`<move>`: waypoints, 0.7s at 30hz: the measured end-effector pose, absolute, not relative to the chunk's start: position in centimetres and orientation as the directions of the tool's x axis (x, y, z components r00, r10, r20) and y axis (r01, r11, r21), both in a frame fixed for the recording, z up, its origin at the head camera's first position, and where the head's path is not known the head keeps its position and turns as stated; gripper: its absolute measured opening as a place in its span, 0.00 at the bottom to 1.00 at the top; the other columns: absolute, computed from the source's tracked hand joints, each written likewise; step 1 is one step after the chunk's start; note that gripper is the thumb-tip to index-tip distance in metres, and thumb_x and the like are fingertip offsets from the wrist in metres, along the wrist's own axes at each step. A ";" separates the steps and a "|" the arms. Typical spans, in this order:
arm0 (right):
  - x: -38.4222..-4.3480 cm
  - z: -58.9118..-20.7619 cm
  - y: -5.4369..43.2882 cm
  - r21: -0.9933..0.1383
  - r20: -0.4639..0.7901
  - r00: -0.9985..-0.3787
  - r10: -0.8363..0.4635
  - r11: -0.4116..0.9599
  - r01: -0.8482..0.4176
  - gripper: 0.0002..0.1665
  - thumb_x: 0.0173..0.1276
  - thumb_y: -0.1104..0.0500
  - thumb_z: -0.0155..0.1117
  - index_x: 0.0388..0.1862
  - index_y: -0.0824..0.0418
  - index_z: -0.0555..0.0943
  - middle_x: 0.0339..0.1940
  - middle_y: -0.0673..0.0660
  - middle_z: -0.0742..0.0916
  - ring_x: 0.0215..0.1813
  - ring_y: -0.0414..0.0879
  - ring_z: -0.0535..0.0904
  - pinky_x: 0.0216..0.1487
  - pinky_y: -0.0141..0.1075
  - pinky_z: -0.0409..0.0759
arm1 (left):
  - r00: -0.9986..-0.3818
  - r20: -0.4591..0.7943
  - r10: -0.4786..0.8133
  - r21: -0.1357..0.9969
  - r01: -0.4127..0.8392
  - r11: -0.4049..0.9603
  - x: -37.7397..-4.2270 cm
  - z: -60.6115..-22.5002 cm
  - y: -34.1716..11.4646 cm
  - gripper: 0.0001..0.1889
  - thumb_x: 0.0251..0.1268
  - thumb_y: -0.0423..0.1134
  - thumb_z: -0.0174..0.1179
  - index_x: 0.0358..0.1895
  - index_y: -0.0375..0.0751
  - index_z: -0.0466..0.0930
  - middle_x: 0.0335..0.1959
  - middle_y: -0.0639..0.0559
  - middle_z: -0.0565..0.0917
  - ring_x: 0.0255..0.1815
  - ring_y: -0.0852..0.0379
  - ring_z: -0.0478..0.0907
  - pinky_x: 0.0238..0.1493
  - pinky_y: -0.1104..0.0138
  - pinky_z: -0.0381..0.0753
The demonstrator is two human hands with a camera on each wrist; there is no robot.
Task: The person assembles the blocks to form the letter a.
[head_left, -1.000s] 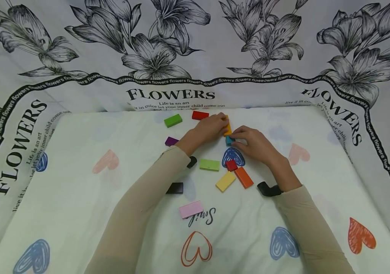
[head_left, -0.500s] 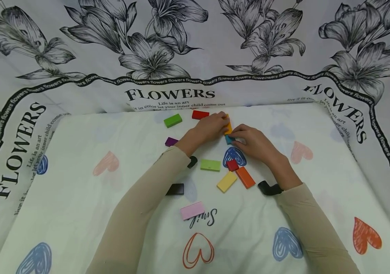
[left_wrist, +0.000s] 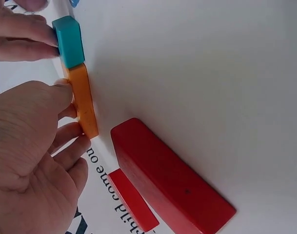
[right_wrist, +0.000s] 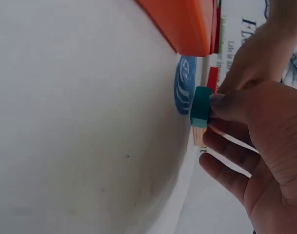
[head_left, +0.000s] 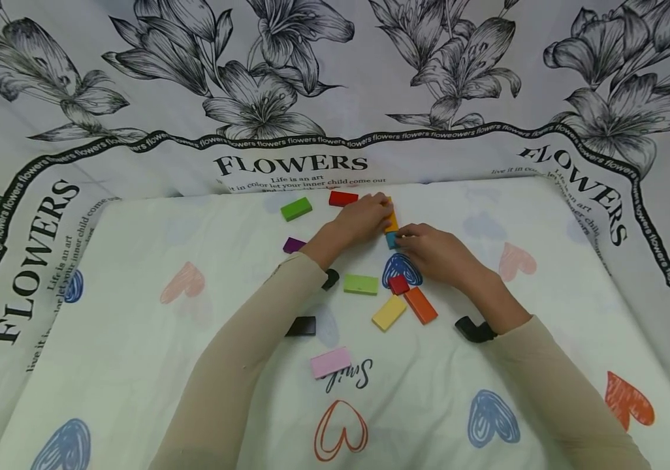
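Observation:
My left hand [head_left: 361,219] reaches to the far middle of the cloth and grips the long side of an orange block [left_wrist: 85,100] between thumb and fingers. At the near end of that block stands a small teal block [left_wrist: 70,41], the two touching. My right hand [head_left: 437,251] pinches the teal block at its right edge with thumb and forefinger, its other fingers spread loosely in the right wrist view. A red block [head_left: 343,198] lies just beyond the left wrist. The fingertips behind the teal block are partly hidden.
Green [head_left: 296,209], purple [head_left: 293,245], lime [head_left: 361,284] and black [head_left: 304,326] blocks lie at left and centre. Red [head_left: 398,284], yellow [head_left: 389,313] and orange-red [head_left: 421,305] ones cluster nearer. A pink block [head_left: 331,362] lies closest to me on the patterned cloth [head_left: 135,365].
My right hand has turned slightly and its wrist has shifted to the right, with the fingertips still at the teal block. My left hand and the loose blocks keep their places.

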State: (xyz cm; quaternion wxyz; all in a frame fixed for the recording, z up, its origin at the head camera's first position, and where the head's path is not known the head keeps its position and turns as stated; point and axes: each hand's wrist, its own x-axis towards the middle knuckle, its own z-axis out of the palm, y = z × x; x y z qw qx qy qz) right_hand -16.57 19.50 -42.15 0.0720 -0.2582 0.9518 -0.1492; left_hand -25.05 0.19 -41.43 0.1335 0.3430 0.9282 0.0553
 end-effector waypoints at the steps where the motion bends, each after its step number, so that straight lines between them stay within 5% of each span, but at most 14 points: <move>1: -16.4 -42.2 19.5 -0.305 -0.062 -0.853 -0.518 0.823 -0.478 0.24 0.76 0.58 0.69 0.68 0.62 0.84 0.68 0.62 0.85 0.71 0.59 0.81 0.68 0.53 0.84 | -0.728 -0.210 0.653 0.193 0.624 0.758 -25.0 -41.5 0.2 0.24 0.85 0.48 0.52 0.77 0.47 0.73 0.75 0.44 0.73 0.68 0.48 0.74 0.74 0.61 0.78; 8: -15.8 -42.2 19.7 -0.268 -0.045 -0.844 -0.535 0.820 -0.505 0.27 0.79 0.51 0.65 0.71 0.62 0.81 0.73 0.62 0.83 0.75 0.59 0.77 0.74 0.54 0.79 | -0.726 -0.191 0.661 0.190 0.633 0.750 -25.0 -41.6 0.3 0.25 0.86 0.49 0.50 0.77 0.46 0.72 0.76 0.44 0.72 0.69 0.48 0.74 0.76 0.61 0.76; 17: -16.3 -42.0 19.7 -0.318 -0.047 -0.865 -0.500 0.828 -0.461 0.25 0.80 0.52 0.64 0.70 0.62 0.82 0.72 0.62 0.83 0.75 0.59 0.78 0.74 0.55 0.79 | -0.735 -0.171 0.657 0.202 0.626 0.753 -24.9 -41.5 0.3 0.25 0.86 0.49 0.51 0.77 0.44 0.72 0.79 0.45 0.71 0.78 0.47 0.71 0.85 0.57 0.65; 21: -16.8 -41.9 19.6 -0.377 -0.034 -0.880 -0.474 0.821 -0.428 0.23 0.79 0.55 0.65 0.68 0.61 0.84 0.71 0.62 0.84 0.74 0.59 0.79 0.73 0.55 0.80 | -0.750 -0.162 0.641 0.231 0.603 0.764 -24.9 -41.7 -0.1 0.27 0.85 0.50 0.52 0.78 0.43 0.71 0.80 0.46 0.70 0.78 0.48 0.72 0.83 0.59 0.69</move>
